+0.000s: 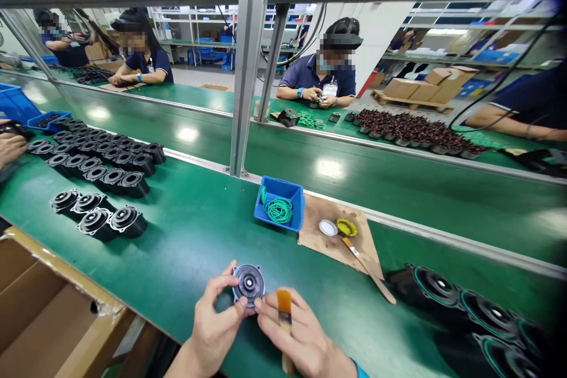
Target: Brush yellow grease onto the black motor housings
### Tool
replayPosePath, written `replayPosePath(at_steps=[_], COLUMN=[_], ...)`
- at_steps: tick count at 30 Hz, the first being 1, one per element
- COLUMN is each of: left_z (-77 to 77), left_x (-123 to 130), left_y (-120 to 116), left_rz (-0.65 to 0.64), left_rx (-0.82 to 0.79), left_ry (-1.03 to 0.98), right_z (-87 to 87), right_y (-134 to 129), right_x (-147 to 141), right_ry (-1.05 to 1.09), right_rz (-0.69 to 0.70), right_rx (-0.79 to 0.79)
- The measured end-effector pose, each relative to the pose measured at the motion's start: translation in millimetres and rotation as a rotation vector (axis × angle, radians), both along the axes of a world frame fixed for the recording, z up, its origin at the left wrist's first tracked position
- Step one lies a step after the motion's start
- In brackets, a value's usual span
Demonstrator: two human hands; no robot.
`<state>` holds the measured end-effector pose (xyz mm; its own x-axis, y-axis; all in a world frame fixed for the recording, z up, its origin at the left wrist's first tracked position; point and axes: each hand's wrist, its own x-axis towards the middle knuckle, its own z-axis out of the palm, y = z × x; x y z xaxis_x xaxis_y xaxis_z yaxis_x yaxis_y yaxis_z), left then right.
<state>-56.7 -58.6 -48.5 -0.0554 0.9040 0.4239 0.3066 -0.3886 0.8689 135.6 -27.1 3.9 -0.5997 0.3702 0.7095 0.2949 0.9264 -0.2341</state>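
My left hand [215, 319] grips a round black housing [248, 284] by its rim, with its ringed face turned up toward me. At the housing's lower edge, the fingertips of my right hand [310, 336] touch it. That same hand holds a flat paintbrush [284, 306], orange bristles pointing up and the handle running down across the palm. Beyond my hands stands a blue bin [259, 205] with green rubber rings [279, 210] in it. To its right a cardboard sheet [314, 207] bears a white cap [328, 228], a yellow-rimmed dish [346, 227] and a second brush [370, 271].
Several black housings [95, 218] stand at the left, with longer rows [101, 156] behind. More housings with green rings [482, 313] are at the right. A metal post [245, 71] rises ahead. An open carton [48, 313] sits lower left. Co-workers [325, 74] work across the line.
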Motion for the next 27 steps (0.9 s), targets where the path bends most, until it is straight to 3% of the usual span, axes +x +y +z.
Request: replayPosePath(at_steps=[2,4,8,11,15,22,24,27], left_z=[3.3,8.4,14.8,15.3,18.6,21.1,20.1,20.2], left_x=[-1.4,-4.6,-9.3,-9.0,-7.8,-9.0,-9.3,-9.1], left_y=[2.7,7.0,14.6,17.9,19.7,18.7,18.6,18.7], left_rz=[0.025,0.055,0.134,0.071,0.01,0.061,0.066,0.068], left_rx=[0.132,0.249,0.146,0.048,0.013,0.092,0.115,0.133], left_ry=[0.034,0.119,0.263,0.321,0.323,0.326,0.342,0.359], right_z=[-0.4,0.7,7.2,10.8,11.0,17.8,20.1,22.8], right_y=[1.8,4.1,6.5,6.7,9.4,12.7,12.4,12.3], right_x=[-0.1,2.4,11.0,15.5,20.4,31.2,32.5,31.0], right_ry=[0.114,0.277,0.622,0.782,0.731,0.661,0.682,0.695], right_rz=[-0.001,-0.033,-0.074,-0.121,-0.262,-0.39,-0.406,-0.322], right_rx=[-0.139,-0.382,-0.86,-1.085,-1.055,-0.897,-0.926,-1.104])
